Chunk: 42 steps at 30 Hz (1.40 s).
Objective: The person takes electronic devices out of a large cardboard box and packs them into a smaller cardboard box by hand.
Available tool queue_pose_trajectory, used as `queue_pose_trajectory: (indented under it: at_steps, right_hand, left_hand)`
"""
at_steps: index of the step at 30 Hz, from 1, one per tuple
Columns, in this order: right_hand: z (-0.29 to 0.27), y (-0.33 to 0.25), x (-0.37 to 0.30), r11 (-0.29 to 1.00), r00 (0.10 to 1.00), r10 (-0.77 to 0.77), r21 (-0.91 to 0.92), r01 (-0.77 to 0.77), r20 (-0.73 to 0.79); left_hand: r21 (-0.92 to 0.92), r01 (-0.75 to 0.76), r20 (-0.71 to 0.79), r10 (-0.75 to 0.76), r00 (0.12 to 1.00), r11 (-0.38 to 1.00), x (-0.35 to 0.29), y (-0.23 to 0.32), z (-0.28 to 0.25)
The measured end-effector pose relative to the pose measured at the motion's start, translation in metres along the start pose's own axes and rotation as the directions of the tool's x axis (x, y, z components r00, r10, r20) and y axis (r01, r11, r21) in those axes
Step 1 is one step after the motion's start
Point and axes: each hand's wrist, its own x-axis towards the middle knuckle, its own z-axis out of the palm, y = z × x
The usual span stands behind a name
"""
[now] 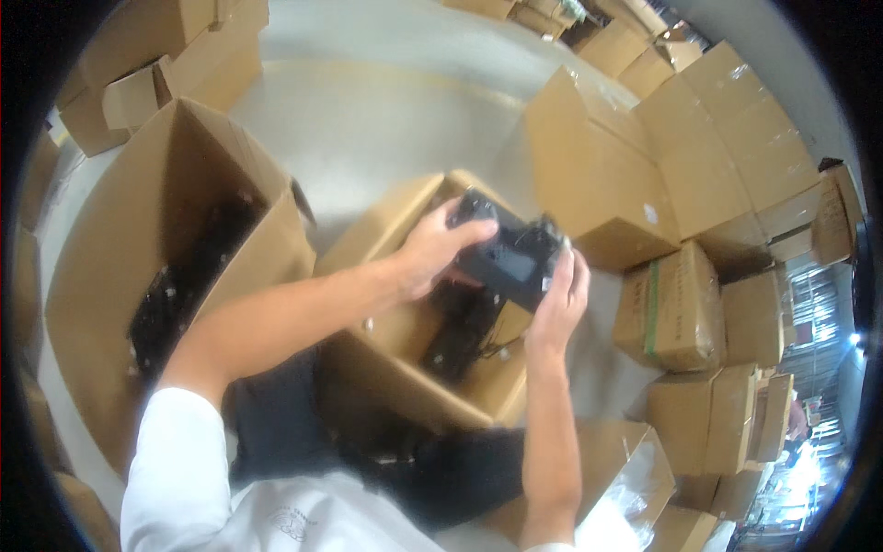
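Observation:
A black, boxy device with knob-like bumps at its upper corners (504,262) is held up between my two hands; its exact kind is unclear. My left hand (434,247) grips its left end, thumb lying across the top. Around the right end curl the fingers of my right hand (559,304). Below the device stands an open cardboard box (405,373), and inside it lie dark parts (455,331) with what looks like a thin cable. My left forearm crosses over this box's near left side.
To the left, a tall open carton (87,276) contains several black parts (161,308). Large cardboard boxes (598,175) stand at the right, with a taped carton (676,308) below them. Clear plastic wrap (635,488) sits in a box at the lower right. Grey floor (368,120) extends beyond.

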Motion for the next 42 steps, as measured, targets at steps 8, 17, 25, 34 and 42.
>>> queue_pose_trajectory:
  at_steps: [8, 17, 25, 34, 42]
  right_hand:
    - [-0.002, 0.035, 0.008, 0.907, 0.921, 0.388, 0.164, -0.389, 0.04]
    - [0.009, 0.033, -0.007, 0.887, 0.943, 0.33, 0.328, -0.324, 0.04]
    - [0.014, 0.043, -0.028, 0.794, 0.765, 0.352, 0.26, -0.549, 0.539]
    - [-0.026, 0.062, 0.026, 0.454, 0.803, 0.504, 0.693, -0.56, 0.318]
    - [-0.01, 0.154, -0.003, 0.513, 0.448, 0.842, -0.191, -0.837, 0.3]
  left_hand:
    - [0.469, -0.028, -0.087, 0.078, 0.993, 0.883, 0.006, -0.019, -0.004]
    - [0.317, -0.131, -0.082, 0.164, 0.983, 0.939, 0.008, -0.028, -0.012]
    - [-0.036, 0.059, -0.005, -0.059, 0.998, 0.998, 0.007, 0.001, -0.002]
    - [0.296, 0.33, -0.045, -0.332, 0.942, 0.896, 0.004, -0.031, -0.027]
    - [0.679, 0.637, -0.265, -0.688, 0.675, 0.364, 0.063, -0.173, -0.174]
